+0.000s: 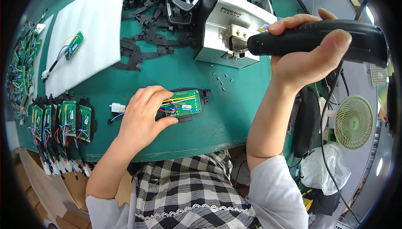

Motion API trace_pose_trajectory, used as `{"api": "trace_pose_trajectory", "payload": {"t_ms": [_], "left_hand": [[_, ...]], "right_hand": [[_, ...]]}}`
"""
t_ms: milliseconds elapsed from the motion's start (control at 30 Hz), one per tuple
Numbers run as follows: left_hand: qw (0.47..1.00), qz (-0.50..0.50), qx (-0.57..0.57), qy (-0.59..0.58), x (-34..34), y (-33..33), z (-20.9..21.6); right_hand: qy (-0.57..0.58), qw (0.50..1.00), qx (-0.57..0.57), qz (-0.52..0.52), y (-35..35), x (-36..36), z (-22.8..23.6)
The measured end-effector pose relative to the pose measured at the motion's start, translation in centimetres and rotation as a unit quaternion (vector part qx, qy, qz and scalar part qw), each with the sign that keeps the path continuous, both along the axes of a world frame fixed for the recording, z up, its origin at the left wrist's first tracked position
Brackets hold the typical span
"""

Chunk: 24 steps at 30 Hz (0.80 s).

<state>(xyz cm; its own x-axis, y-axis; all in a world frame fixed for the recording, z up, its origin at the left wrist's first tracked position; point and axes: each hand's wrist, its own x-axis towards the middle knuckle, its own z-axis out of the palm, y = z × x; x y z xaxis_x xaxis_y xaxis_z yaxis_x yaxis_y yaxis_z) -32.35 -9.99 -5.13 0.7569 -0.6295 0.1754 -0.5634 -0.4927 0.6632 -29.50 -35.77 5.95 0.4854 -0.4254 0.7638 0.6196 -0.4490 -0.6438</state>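
My right hand (307,63) is wrapped round a black electric screwdriver (362,40). Its front end is at the metal outlet (238,34) of a white screw feeder (215,38); the bit's tip cannot be made out. On the green table, my left hand (142,111) holds a green circuit board (188,103) by its left end, thumb at the lower edge and fingers at the upper. The board lies on a black plastic bracket (205,94). Yellow, red, blue and white wires cross it, and a white connector (118,107) sticks out left of my hand.
Several loose screws (218,79) lie before the feeder. Black plastic frames (155,36) are heaped at the back. One wired board (75,46) rests on a white foam sheet (94,19). Several assembled boards (69,118) stand at left; a green fan (354,122) is at right.
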Motion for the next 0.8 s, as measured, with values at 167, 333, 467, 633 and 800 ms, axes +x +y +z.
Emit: {"api": "trace_pose_trajectory", "payload": {"t_ms": [167,333,467,633,800], "left_hand": [[1.0,0.001,-0.007,0.001,0.0,-0.1,-0.1],[1.0,0.012,0.001,-0.019,-0.2,0.0,-0.2],[1.0,0.023,0.006,-0.018,0.0,0.1,-0.4],[0.999,0.022,0.007,-0.025,0.0,0.0,-0.5],[1.0,0.018,0.004,-0.017,0.0,0.1,-0.3]], "right_hand": [[-0.002,0.998,-0.036,-0.044,1.3,0.3,-0.4],[0.036,0.999,0.009,0.002,2.4,-1.9,-0.8],[0.127,0.983,0.082,0.101,3.7,-4.6,-3.7],[0.149,0.971,0.118,0.145,4.9,-5.8,-4.5],[0.168,0.972,0.067,0.147,5.4,-5.8,-5.3]]}}
